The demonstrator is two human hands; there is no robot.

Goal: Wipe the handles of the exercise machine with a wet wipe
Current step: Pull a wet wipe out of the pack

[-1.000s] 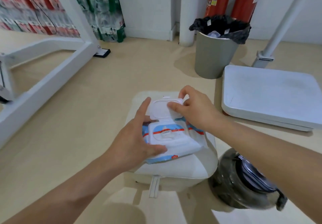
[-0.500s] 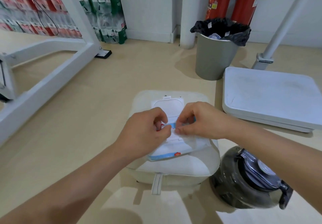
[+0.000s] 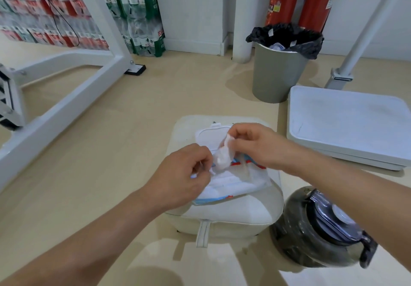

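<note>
The right hand (image 3: 258,146) has its grip pinched on the top of a wet wipe (image 3: 223,155), and the sheet stands up in a twisted white plume just below those fingertips, rising out of the wipe pack (image 3: 231,180). The left hand (image 3: 183,174) sits just to the left of the plume, fingers curled tight at its lower end; it looks like a pinch on the sheet's tail or the pack's opening, probably to keep the pack from lifting, though exactly what it grips I cannot tell. The pack lies directly under both hands on a pale cushioned seat (image 3: 224,216), its flip lid (image 3: 210,135) thrown open just behind the right hand's grip, which keeps the opening clear for the pull. A dark lidded jug (image 3: 320,230) stands well down and to the right of the hands, a white platform (image 3: 347,125) lies off to the right, and a lined bin (image 3: 279,68) waits far beyond. The white machine frame (image 3: 66,99) runs well away to the left; no handles show, so the wiping itself is not yet begun. Half a second ago both hands were knuckle to knuckle down at the pack's opening with no sheet visible; now the right hand has risen and drawn the wipe up into view, while the left has stayed low.
</note>
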